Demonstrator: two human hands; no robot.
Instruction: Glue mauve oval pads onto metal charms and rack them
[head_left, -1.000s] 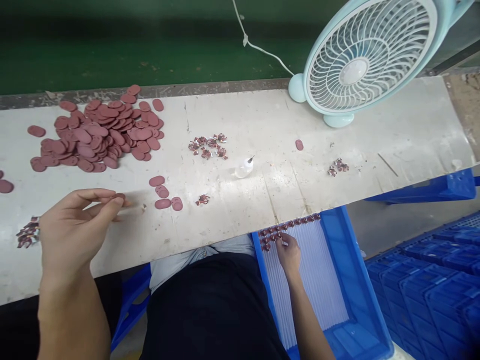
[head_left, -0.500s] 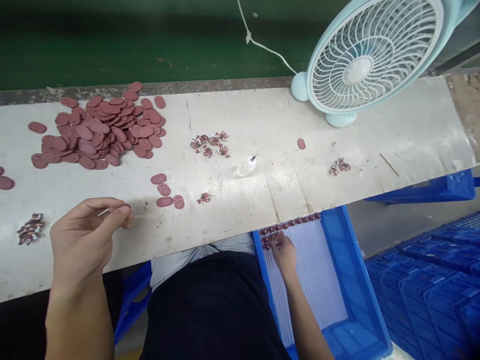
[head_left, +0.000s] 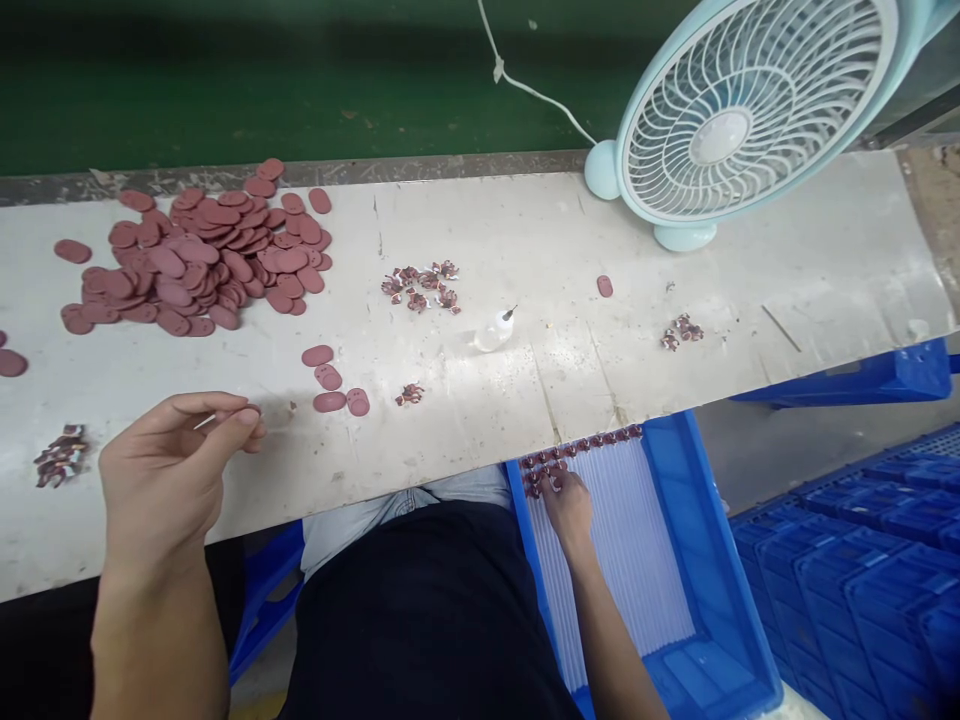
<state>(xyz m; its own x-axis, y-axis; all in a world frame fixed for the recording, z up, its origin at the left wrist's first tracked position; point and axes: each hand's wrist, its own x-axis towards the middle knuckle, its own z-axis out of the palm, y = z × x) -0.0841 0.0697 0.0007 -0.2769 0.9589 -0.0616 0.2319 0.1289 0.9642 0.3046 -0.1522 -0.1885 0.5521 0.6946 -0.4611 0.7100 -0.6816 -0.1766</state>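
My left hand [head_left: 180,450] is above the table's front left part, thumb and forefinger pinched on a reddish-brown oval disc [head_left: 253,408], mostly hidden by the fingers. My right hand [head_left: 568,500] reaches into the blue crate [head_left: 694,540], fingers closed around a small brown figure largely covered by them. Beside those fingers, rows of small brown figures [head_left: 592,442] stand along the far edge of the crate's ribbed white liner [head_left: 637,540]. Several loose oval discs [head_left: 318,355] lie right of my left hand, with a small brown-and-white piece [head_left: 409,394] further right.
A large heap of oval discs [head_left: 202,260] covers the table's back left. Small brown-and-white pieces lie in clusters [head_left: 421,284]. A clear bottle with a dark thin tip [head_left: 495,330] stands mid-table. The light-blue fan [head_left: 720,135] is at the back right; blue crates [head_left: 862,560] are stacked right.
Both hands keep nearly the same place and grip. The view has shifted very slightly.
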